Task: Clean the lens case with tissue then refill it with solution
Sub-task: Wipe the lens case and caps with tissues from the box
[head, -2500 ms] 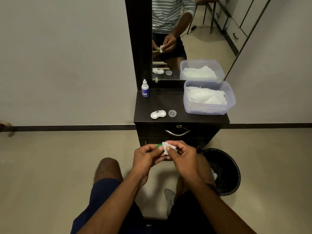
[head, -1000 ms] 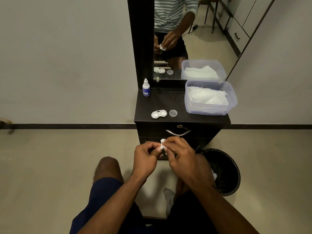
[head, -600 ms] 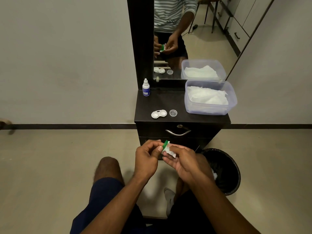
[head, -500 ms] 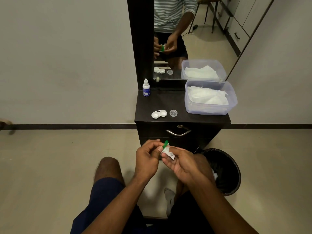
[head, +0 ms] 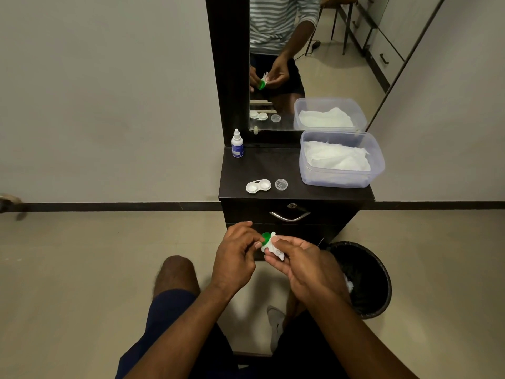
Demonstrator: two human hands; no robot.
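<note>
the likeliest slip from here is a drop: the green cap (head: 265, 237) is small, round and pinched only at its edge by the left hand (head: 235, 257), so a hard wipe from the other side could pop it loose, and it would probably fall to the floor or roll toward the black bin (head: 363, 280) that stands just beside the person's right leg. the right hand (head: 306, 265) holds a crumpled wad of tissue (head: 273, 248) between thumb and fingers, pressed against the cap; a worn tissue could shed lint into the cap, which would defeat the cleaning. both hands work in the air, in front of the dark cabinet (head: 295, 192) and below its top, with nothing under them to catch a fall. the lens case (head: 258, 186) itself lies on the cabinet top near the front edge, white, two joined round wells, open side up, with a clear cap (head: 281, 184) just beside it; whether the wells are dry or still wet is too small to tell. the solution bottle (head: 237, 144), white with a blue label, stands upright at the back left corner, well apart from the case, and a careless reach for it might tip it. the tub of tissues (head: 341, 160) sits on the right of the top.
</note>
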